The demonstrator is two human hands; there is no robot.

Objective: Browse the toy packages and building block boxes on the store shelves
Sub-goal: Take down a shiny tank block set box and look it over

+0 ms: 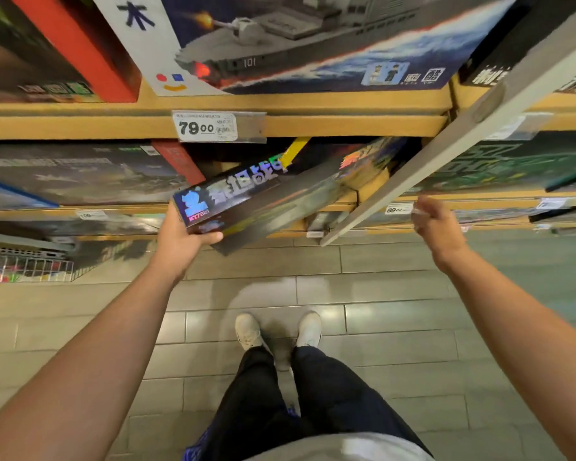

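My left hand [180, 242] grips the near corner of a long dark building block box [273, 197] with a shiny blue label. The box is tilted, its far end reaching into the middle shelf [343, 197]. My right hand [436, 224] hovers to the right of the box, apart from it, fingers loosely curled and holding nothing. A large warship block box [313, 44] stands on the upper shelf [313, 124] above. Other dark boxes [80, 174] fill the middle shelf on the left.
A price tag reading 79.00 [208, 127] hangs on the upper shelf edge. A pale slanted upright post [446, 144] crosses in front of the shelves on the right. A wire basket [27, 266] sits low on the left. Tiled floor [379, 294] and my feet lie below.
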